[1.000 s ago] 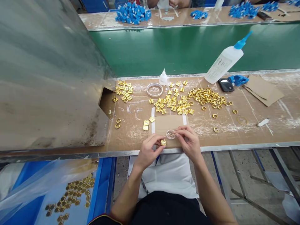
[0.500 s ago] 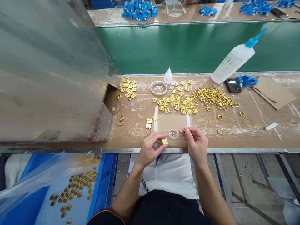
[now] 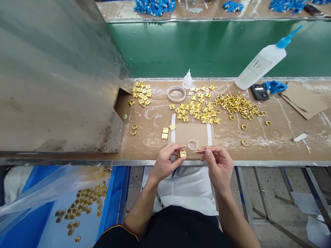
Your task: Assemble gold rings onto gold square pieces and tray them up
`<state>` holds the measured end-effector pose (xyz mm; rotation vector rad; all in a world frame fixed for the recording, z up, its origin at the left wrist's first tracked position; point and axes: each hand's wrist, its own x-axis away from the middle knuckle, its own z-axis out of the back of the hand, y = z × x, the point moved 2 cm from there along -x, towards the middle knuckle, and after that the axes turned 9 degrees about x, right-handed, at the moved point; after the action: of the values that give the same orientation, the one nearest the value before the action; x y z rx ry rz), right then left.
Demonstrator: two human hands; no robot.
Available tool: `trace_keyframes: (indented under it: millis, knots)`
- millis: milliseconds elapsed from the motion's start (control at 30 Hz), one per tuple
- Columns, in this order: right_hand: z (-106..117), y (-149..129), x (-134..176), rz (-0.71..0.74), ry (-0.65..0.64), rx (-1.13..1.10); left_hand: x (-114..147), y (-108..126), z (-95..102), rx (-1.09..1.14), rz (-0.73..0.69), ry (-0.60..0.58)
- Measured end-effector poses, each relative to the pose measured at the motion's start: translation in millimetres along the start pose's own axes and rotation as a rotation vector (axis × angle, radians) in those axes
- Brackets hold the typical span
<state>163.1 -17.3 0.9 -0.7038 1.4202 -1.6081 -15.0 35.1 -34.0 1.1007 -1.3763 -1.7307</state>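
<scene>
Between the thumb and fingers of my left hand is a square gold piece, held at the bench's front edge. My right hand pinches a thin wooden stick, whose tip points left toward that piece without touching it. Just beyond the stick, a small clear round dish rests on a cardboard pad with white tape along its sides. Three similar gold pieces lie left of the pad. Behind it are several more square pieces and a heap of gold rings.
A metal housing takes up the left side. At the back stand a roll of tape, a small dropper bottle and a large tilted bottle. Below left, a blue tray holds gold parts. Blue pieces lie on the far bench.
The stick's tip has come out of the clear dish and moved nearer the gold piece. My left hand keeps its hold. The view has shifted slightly.
</scene>
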Motion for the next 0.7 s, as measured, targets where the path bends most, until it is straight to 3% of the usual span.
trace_keyframes:
  millis: [267,700]
  knots:
    - [-13,4,21,0.018,-0.106,-0.043,0,5,0.2,-0.051,-0.074,-0.016]
    - [-19,13,26,0.035,-0.14,0.024,1,5,1.4,-0.092,-0.117,-0.014]
